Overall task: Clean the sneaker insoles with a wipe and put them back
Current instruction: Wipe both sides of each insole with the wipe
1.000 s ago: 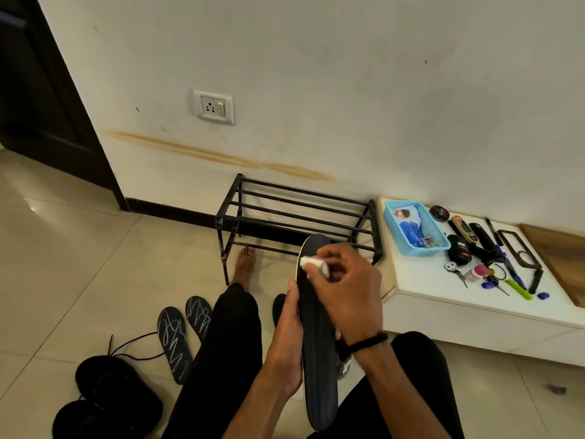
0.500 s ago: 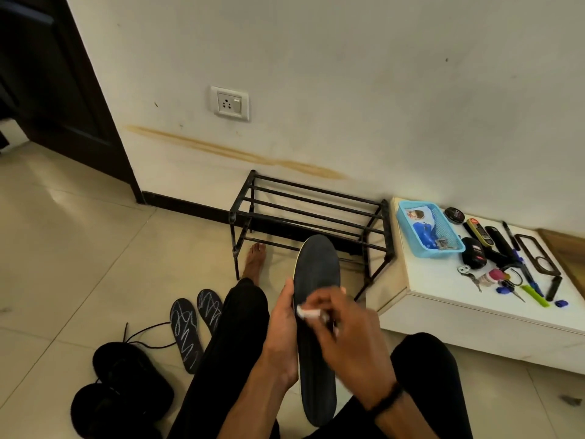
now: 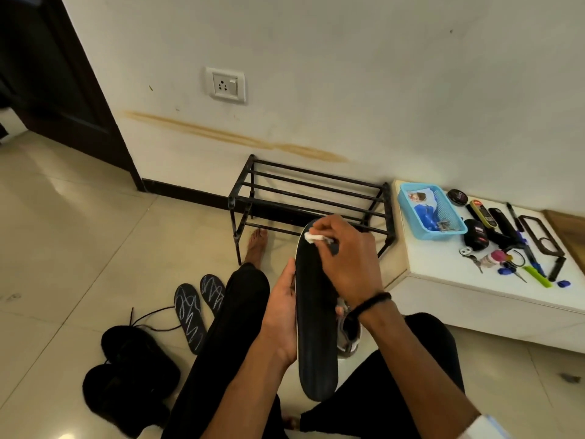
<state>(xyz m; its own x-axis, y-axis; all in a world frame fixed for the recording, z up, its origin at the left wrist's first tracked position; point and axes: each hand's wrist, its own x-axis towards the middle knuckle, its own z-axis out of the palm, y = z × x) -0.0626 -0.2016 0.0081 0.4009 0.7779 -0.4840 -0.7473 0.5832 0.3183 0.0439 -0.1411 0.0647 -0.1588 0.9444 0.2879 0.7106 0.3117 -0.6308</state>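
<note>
A long dark insole (image 3: 316, 337) stands upright between my knees. My left hand (image 3: 281, 312) grips its left edge at mid-length. My right hand (image 3: 345, 264) pinches a small white wipe (image 3: 313, 237) and presses it on the insole's toe end. Two more dark insoles (image 3: 190, 312) with white scribbles lie on the floor to the left. A pair of black sneakers (image 3: 129, 372) sits at the lower left. Part of a grey and white sneaker (image 3: 348, 337) shows behind my right wrist.
A black metal shoe rack (image 3: 310, 198) stands against the wall ahead. To the right is a low white ledge (image 3: 474, 289) with a blue basket (image 3: 430, 213), polish tins, brushes, keys and small tools. My bare foot (image 3: 258, 245) rests on the tiles.
My right hand slid the wipe down to the insole's middle, then back up to its toe end. My left hand kept its hold. The camera view shifted slightly.
</note>
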